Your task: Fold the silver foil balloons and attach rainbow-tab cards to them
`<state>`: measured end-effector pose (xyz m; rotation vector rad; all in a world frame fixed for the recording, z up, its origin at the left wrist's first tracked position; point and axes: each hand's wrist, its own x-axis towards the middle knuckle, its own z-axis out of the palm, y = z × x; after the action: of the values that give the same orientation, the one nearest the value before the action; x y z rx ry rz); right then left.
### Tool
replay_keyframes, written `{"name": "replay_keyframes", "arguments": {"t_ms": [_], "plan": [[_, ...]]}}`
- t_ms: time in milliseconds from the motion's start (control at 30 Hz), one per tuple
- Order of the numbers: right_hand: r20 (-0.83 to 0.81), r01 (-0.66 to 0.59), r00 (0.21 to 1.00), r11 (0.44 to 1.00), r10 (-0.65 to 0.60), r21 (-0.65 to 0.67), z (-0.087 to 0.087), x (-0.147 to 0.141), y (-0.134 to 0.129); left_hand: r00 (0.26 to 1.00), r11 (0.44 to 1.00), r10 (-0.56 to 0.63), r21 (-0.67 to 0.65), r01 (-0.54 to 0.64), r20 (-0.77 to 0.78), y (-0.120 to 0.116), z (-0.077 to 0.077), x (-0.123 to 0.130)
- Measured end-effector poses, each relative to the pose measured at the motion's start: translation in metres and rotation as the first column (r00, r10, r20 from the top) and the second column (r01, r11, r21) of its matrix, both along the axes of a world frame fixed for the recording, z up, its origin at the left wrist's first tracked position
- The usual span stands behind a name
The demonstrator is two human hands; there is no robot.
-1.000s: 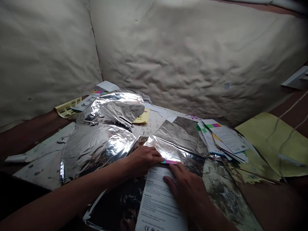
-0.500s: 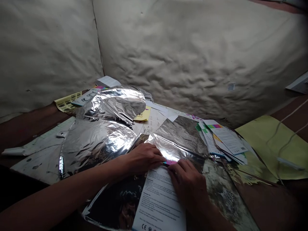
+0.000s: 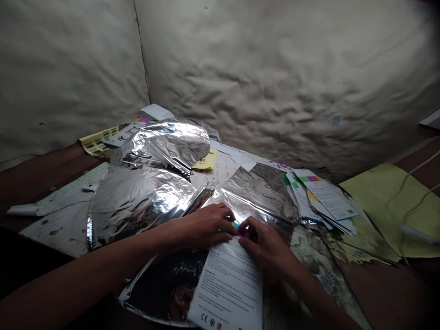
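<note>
Left hand (image 3: 206,223), right hand (image 3: 264,240) angled inward above near edge of table (image 3: 51,231); fingers bent, clamped on far end of printed card (image 3: 228,284).

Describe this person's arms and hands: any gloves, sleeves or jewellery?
The left hand and right hand are ungloved. The left forearm and right forearm show no sleeve, watch or bracelet. In this dim light, small rings or marks could be missed.
</note>
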<state>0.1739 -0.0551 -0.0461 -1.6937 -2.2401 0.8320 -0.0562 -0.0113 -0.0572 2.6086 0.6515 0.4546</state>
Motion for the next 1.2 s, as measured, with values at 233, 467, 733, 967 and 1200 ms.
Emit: {"name": "replay_keyframes", "arguments": {"t_ms": [233,467,733,967,1200], "plan": [[0.051,0.053,0.997,0.989,-0.06,0.137,-0.009,0.007,0.002,0.965,0.961,0.263,-0.092,-0.262,0.002,-0.004,-0.004,0.004],[-0.398,0.119,0.906,0.989,-0.146,-0.092,-0.003,0.001,0.009,0.88,0.682,0.415,-0.719,-0.132,0.231,-0.003,-0.003,0.006],[-0.627,0.057,0.719,0.924,-0.301,-0.378,0.015,0.004,0.033,0.692,0.392,0.589,-0.896,0.208,0.418,-0.006,0.007,0.012],[-0.663,0.069,0.689,0.937,-0.293,-0.342,0.02,-0.005,0.053,0.741,0.365,0.553,-0.91,0.195,0.381,0.004,0.001,0.004],[-0.401,-0.203,0.907,0.969,0.132,-0.141,0.048,-0.011,0.072,0.752,0.486,0.548,-0.871,0.071,0.366,0.008,-0.003,-0.001]]}}
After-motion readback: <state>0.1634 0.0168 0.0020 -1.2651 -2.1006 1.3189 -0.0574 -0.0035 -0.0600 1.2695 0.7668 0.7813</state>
